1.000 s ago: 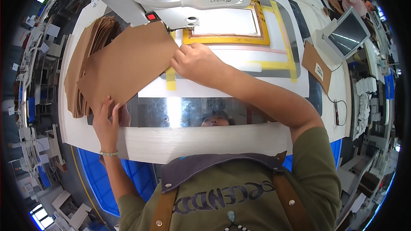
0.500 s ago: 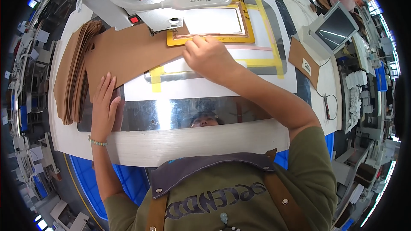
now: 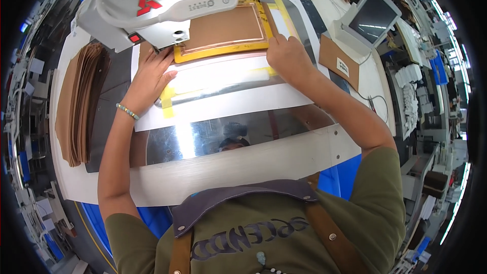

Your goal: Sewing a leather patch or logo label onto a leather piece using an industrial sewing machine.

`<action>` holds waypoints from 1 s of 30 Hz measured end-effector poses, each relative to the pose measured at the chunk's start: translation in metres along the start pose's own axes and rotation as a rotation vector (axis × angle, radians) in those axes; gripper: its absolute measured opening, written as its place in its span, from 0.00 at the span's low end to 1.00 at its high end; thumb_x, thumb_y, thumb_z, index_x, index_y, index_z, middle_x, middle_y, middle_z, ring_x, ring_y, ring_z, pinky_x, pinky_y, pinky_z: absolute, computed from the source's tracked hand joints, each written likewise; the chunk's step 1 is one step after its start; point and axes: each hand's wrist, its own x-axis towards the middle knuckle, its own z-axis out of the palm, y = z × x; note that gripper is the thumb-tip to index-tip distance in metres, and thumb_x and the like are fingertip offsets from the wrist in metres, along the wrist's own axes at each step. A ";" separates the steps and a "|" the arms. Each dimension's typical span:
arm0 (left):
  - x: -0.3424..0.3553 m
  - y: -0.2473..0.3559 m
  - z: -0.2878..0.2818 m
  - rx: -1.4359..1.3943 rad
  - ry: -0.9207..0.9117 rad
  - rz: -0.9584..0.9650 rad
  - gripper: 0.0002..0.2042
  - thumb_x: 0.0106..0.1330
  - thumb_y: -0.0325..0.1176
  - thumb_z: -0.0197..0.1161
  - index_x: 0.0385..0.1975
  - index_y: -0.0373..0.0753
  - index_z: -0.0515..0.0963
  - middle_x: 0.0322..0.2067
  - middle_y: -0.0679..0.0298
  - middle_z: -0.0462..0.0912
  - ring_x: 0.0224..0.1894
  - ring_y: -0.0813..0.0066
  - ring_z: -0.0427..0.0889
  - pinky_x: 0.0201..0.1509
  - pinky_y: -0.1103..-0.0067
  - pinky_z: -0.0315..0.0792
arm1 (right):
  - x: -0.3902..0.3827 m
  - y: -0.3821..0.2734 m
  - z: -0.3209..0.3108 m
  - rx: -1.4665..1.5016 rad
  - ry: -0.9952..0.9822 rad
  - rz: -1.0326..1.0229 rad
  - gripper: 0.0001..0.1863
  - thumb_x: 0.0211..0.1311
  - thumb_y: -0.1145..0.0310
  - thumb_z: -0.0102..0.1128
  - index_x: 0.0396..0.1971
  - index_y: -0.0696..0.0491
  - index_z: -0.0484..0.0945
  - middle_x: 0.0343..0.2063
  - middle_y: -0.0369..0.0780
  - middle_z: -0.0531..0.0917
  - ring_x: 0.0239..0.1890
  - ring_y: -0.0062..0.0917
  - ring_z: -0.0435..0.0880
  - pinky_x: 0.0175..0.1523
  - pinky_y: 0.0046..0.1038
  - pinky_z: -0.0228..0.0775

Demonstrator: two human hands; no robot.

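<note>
A brown sheet lies under the yellow clamp frame of a white sewing machine. It fills the frame's window and sticks out at both sides. My left hand rests flat on its left end, fingers stretched toward the machine head. At the frame's lower right corner, my right hand has its fingers bent and closed on the sheet's right edge; the fingertips are partly hidden. Below the frame, a pale plate with yellow tape sits on white paper.
A stack of brown sheets stands at the left. To the right are a control screen, a brown piece with a white label and a small tool on a cord. A shiny metal plate lies nearer me.
The brown sheet has slid right beneath the yellow frame and now fills its window. My right hand moved right along the frame; my left hand moved up and right with the sheet.
</note>
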 end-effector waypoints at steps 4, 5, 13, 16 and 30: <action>0.006 0.001 0.004 0.160 0.068 0.000 0.27 0.78 0.42 0.55 0.71 0.33 0.70 0.71 0.51 0.72 0.75 0.51 0.65 0.83 0.58 0.51 | -0.012 0.031 0.022 -0.019 0.044 0.067 0.04 0.47 0.76 0.70 0.25 0.53 0.85 0.29 0.39 0.80 0.37 0.31 0.83 0.34 0.33 0.74; 0.005 0.001 0.006 0.231 0.083 -0.031 0.26 0.78 0.41 0.56 0.71 0.33 0.71 0.70 0.52 0.74 0.74 0.51 0.66 0.82 0.59 0.52 | -0.020 0.034 0.023 -0.026 0.030 0.074 0.04 0.47 0.76 0.70 0.25 0.53 0.85 0.29 0.39 0.80 0.37 0.31 0.83 0.34 0.33 0.74; -0.028 0.016 0.007 0.234 0.136 -0.056 0.25 0.75 0.34 0.61 0.71 0.37 0.73 0.74 0.58 0.72 0.77 0.55 0.66 0.80 0.61 0.58 | -0.061 0.018 0.012 0.291 0.073 0.260 0.26 0.76 0.56 0.57 0.65 0.57 0.75 0.68 0.43 0.75 0.74 0.35 0.68 0.74 0.46 0.61; -0.029 0.016 0.005 0.201 0.144 -0.076 0.26 0.74 0.33 0.61 0.72 0.37 0.73 0.74 0.58 0.72 0.78 0.55 0.65 0.80 0.60 0.58 | -0.070 0.015 0.019 0.487 -0.062 0.321 0.31 0.81 0.49 0.49 0.72 0.57 0.70 0.76 0.44 0.67 0.80 0.37 0.59 0.80 0.51 0.51; -0.043 0.013 0.012 0.141 0.189 -0.142 0.24 0.78 0.43 0.60 0.71 0.44 0.76 0.76 0.58 0.69 0.80 0.52 0.59 0.79 0.60 0.56 | -0.077 0.016 0.021 0.579 0.029 0.360 0.28 0.82 0.49 0.49 0.73 0.45 0.73 0.78 0.42 0.64 0.81 0.43 0.55 0.81 0.54 0.44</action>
